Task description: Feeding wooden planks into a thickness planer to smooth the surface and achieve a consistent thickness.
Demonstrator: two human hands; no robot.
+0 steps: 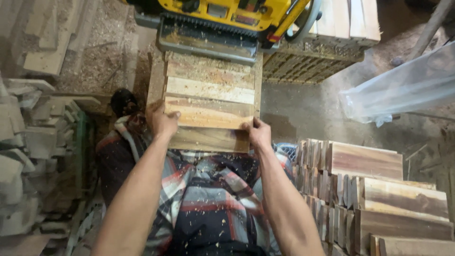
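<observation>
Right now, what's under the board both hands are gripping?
The gripped board lies on a longer plank whose near end sticks out below it. The left hand and right hand hold its ends. Whatever supports the plank is hidden.

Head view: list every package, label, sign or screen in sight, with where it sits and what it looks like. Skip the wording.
Label plates: on the front of the yellow machine at the top, small dark rectangles, one with a red strip; print too small to tell.
Plastic bag: upper right, above the floor, clear and crumpled, long in shape.
Crate: right of the machine, under stacked boards, tan lattice wall dusted with sawdust.
No signs or screens in view.
</observation>
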